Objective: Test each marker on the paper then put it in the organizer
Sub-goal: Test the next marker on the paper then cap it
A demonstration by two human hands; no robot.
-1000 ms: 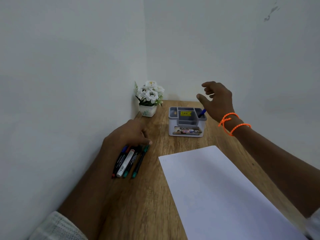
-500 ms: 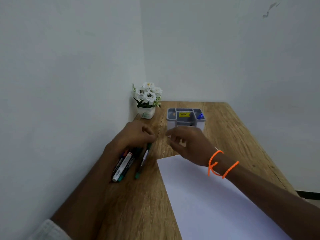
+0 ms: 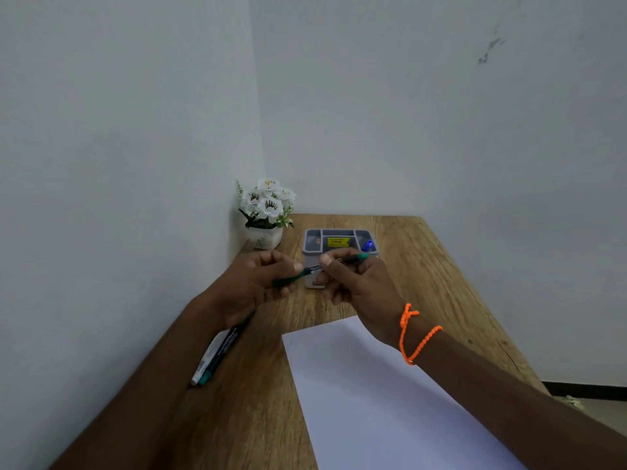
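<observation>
Both hands hold one green marker point(image 3: 314, 268) above the wooden table, in front of the organizer. My left hand point(image 3: 258, 283) grips its green cap end. My right hand point(image 3: 356, 286), with an orange cord at the wrist, pinches the barrel, and the marker's green tail sticks out past the fingers. The grey organizer point(image 3: 312, 240) stands at the back, a blue marker point(image 3: 368, 245) upright in its right compartment. A white sheet of paper point(image 3: 373, 401) lies at the front right. Several more markers point(image 3: 217, 354) lie by the left wall, partly under my left forearm.
A small white pot of white flowers point(image 3: 266, 212) sits in the back left corner against the wall. Walls close off the table's left and far sides. The table's right edge point(image 3: 475, 300) drops to the floor.
My left hand lifted a green marker from the group by the wall. My right hand came back from the organizer and took hold of the marker's barrel.
</observation>
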